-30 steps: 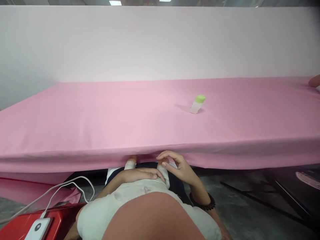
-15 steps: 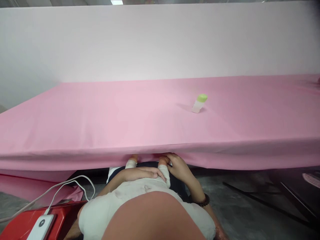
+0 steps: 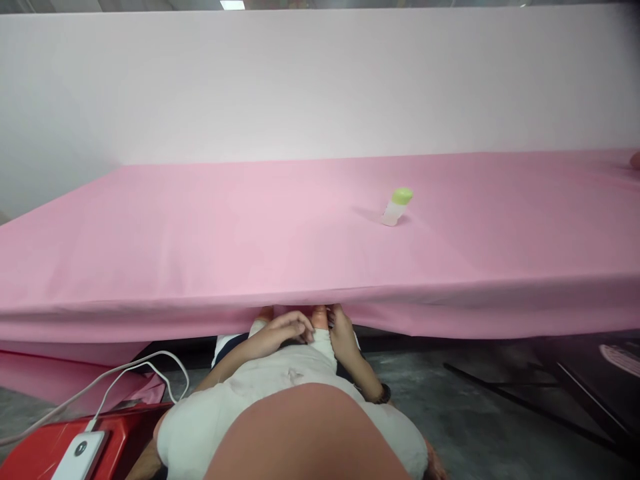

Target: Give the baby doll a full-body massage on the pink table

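Observation:
Beyond the front edge of the pink-covered table [image 3: 225,233], low over my lap, are both my hands. My left hand [image 3: 285,328] is loosely bent with its fingers apart, its fingertips at a white cuff-like shape [image 3: 323,341] with a brownish-orange end. On the other side of that shape is my right hand [image 3: 343,332], fingers bent and slightly apart near the hanging cloth, holding nothing that I can see. A small translucent bottle with a lime-green cap [image 3: 402,196] stands on the table, right of centre.
A white panel [image 3: 320,87] rises behind the table. At lower left a white power bank [image 3: 80,455] with a cable lies on a red stool [image 3: 35,448]. Dark metal legs [image 3: 530,403] show at lower right. Part of another person's hand [image 3: 635,160] is at the right edge.
My left hand has lifted and moved forward off my lap, its fingers more bent. My right hand has shifted left and turned more upright. More of the hand at the right edge shows.

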`<state>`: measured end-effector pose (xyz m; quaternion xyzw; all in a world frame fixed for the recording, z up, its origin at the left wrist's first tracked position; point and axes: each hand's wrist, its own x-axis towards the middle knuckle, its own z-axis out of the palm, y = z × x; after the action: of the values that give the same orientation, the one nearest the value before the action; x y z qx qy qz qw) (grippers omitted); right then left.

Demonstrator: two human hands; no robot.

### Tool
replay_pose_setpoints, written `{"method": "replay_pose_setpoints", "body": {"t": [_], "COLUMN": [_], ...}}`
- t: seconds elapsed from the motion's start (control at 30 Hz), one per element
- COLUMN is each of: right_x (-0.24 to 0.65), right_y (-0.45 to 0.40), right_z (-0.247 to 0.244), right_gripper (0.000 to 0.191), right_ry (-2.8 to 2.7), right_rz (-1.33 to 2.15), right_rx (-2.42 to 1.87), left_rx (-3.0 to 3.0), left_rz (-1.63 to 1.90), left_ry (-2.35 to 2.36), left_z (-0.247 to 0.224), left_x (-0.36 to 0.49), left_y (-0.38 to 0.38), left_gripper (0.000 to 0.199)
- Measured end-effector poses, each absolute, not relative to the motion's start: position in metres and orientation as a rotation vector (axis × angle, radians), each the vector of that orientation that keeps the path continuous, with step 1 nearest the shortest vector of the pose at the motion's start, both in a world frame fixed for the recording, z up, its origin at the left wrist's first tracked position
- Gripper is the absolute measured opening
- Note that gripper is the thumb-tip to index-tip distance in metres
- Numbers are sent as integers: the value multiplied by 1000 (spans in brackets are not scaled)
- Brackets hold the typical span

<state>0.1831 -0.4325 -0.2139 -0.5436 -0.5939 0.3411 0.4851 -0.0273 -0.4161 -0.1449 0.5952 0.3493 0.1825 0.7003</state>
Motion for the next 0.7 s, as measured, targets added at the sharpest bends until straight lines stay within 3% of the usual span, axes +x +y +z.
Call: {"method": "replay_pose_setpoints", "body": {"t": [0.3, 0.47, 0.7], "right_x": [177, 180, 178], "right_y": [-432, -431, -427], "right_z": [-212, -212, -197], "right_gripper": [41, 49, 38], "right_ry": [-1387, -1565, -1327], "right_rz": [983, 992, 1269], "right_rx": [-1251, -1233, -1098], "left_rx": [1303, 1303, 1435], "left_rz": [423, 367, 264], "left_ry": [936, 1011, 1039], "left_z": [-162, -148, -143], "left_x": [-19, -21, -23], "left_y": [-407, -410, -409], "left_gripper": [44, 55, 66]}}
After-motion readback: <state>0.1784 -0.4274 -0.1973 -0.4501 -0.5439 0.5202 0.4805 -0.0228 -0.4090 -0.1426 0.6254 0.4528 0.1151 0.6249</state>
